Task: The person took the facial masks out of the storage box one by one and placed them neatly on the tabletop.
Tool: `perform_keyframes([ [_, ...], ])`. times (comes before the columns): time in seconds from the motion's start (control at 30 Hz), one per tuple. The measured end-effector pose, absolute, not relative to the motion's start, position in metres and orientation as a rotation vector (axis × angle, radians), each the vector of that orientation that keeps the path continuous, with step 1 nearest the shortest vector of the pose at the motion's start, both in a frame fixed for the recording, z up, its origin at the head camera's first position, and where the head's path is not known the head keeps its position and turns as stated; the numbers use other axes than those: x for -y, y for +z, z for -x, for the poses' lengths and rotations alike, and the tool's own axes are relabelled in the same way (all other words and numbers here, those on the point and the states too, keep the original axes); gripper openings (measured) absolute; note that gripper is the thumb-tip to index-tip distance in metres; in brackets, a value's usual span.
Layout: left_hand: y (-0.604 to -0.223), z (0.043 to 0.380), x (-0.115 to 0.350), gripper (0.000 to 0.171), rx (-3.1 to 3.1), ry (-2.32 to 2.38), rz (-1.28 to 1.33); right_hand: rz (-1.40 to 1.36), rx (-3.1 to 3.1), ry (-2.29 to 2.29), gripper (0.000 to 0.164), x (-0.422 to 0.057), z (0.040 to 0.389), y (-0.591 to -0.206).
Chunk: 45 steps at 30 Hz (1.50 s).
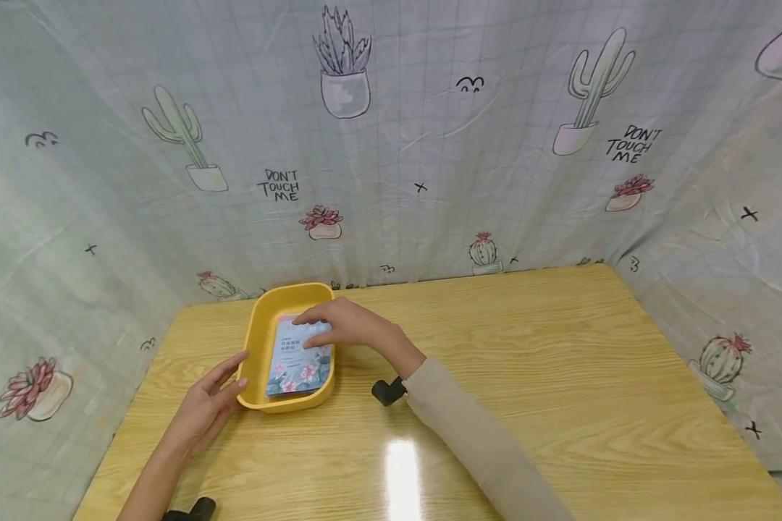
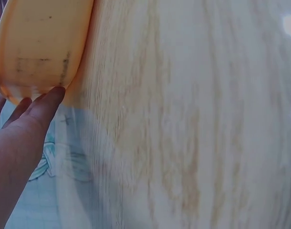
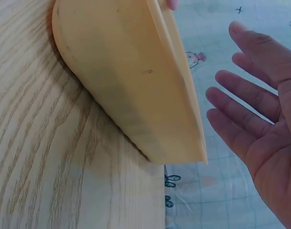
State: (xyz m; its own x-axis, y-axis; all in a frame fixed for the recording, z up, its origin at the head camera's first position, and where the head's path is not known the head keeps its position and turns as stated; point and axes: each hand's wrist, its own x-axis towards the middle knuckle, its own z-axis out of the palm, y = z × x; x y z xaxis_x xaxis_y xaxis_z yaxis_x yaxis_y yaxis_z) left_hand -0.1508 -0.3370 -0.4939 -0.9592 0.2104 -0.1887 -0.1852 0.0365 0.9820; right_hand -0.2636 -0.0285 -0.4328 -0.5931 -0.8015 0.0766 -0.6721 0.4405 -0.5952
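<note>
A yellow plastic bin (image 1: 289, 406) stands at the left of the table. In it lies a flat pale-blue packet (image 1: 295, 358) printed with pink flowers, with a pink edge showing at its top. My left hand (image 1: 211, 401) touches the bin's left side, fingertips right at the rim. In the left wrist view those extended fingers (image 2: 49, 102) rest against the bin's outer wall. Over the bin's right rim reaches my right hand (image 1: 342, 323), overlapping the packet's upper part in the head view. The right wrist view shows this hand (image 3: 269, 109) with spread fingers and nothing between them.
The wooden table (image 1: 528, 347) extends far to the right of the bin. A cactus-print curtain (image 1: 417, 145) hangs behind the table and along both sides. Black wrist-worn devices (image 1: 388, 391) show at both wrists.
</note>
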Motion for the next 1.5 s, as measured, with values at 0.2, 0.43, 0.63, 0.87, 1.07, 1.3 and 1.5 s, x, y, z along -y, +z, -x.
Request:
perform_keyframes([
  [0.2, -0.492, 0.153, 0.341, 0.065, -2.058, 1.984, -0.024, 1.323, -2.441, -0.845, 0.052, 0.038, 0.278, -0.436],
  [0.43, -0.491, 0.151, 0.343, 0.063, -2.043, 2.012, -0.001, 1.284, -2.384, -0.795, 0.050, 0.053, 0.295, -0.437],
  [0.63, -0.493, 0.152, 0.345, 0.062, -2.017, 2.036, -0.003, 1.326, -2.369, -0.647, 0.050, 0.067, 0.309, -0.437],
  [0.87, -0.491, 0.151, 0.346, 0.062, -2.022, 2.028, 0.002, 1.334, -2.370, -0.514, 0.052, 0.084, 0.320, -0.427],
  [1.07, -0.491, 0.150, 0.345, 0.061, -2.005, 2.043, -0.010, 1.277, -2.360, -0.393, 0.051, 0.093, 0.331, -0.430],
  [1.3, -0.493, 0.150, 0.342, 0.062, -2.000, 2.055, -0.016, 1.221, -2.358, -0.349, 0.059, 0.098, 0.339, -0.441],
  [1.5, -0.494, 0.152, 0.335, 0.063, -2.031, 2.020, 0.030, 1.174, -2.348, -0.300, 0.063, 0.097, 0.344, -0.445],
])
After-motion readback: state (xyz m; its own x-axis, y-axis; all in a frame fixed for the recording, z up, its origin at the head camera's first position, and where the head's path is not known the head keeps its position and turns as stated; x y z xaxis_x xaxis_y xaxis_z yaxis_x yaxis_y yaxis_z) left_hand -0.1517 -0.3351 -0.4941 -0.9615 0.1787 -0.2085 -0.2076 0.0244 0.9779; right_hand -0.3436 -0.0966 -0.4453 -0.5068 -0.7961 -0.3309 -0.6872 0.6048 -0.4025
